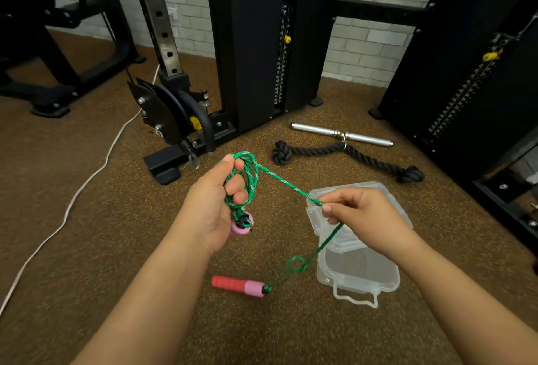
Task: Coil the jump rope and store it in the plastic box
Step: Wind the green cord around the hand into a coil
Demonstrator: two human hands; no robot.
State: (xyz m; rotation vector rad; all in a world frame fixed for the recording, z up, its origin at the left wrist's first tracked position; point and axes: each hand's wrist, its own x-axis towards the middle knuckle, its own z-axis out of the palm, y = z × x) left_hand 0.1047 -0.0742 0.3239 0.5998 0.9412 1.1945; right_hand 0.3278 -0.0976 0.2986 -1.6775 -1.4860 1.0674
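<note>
Not much to report on the person here, just two forearms coming up from the bottom edge of the view, ending in the left hand [214, 210] and the right hand [368, 219]. Both arms are bare right down to where the picture cuts them off, so any sleeves sit out of view. Wrists and fingers [237, 188] are plain too: bare skin all the way, with short nails on the fingertips that show.
</note>
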